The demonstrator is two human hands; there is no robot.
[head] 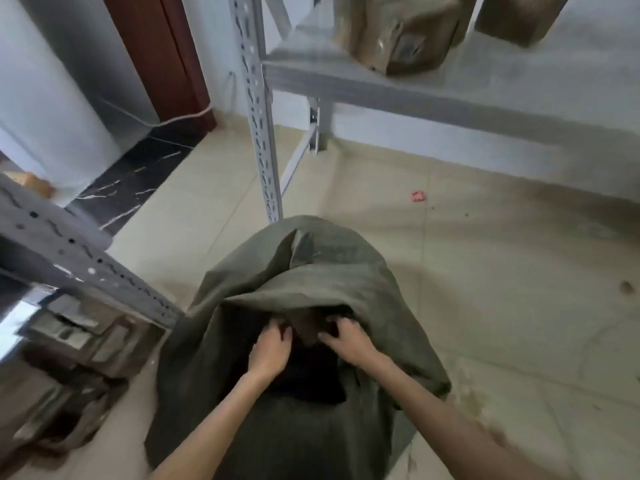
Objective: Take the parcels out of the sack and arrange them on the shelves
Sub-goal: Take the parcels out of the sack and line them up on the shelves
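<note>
A big olive-green sack point(311, 271) stands on the tiled floor right below me, its mouth dark and open. Both my hands reach into that mouth. My left hand point(272, 348) and my right hand point(346, 337) curl their fingers on either side of a brown parcel point(308, 327) that barely shows in the shadow. Its lower part is hidden inside the sack. Two brown taped parcels point(405, 32) point(519, 15) sit on the grey metal shelf point(450, 98) at the upper right.
A slotted grey upright point(258, 109) of the shelf stands just behind the sack. A second rack point(69, 258) at the left has several brown parcels point(76, 344) beneath it. A small red scrap point(417, 196) lies on the floor. A brown door point(162, 53) is at the far left.
</note>
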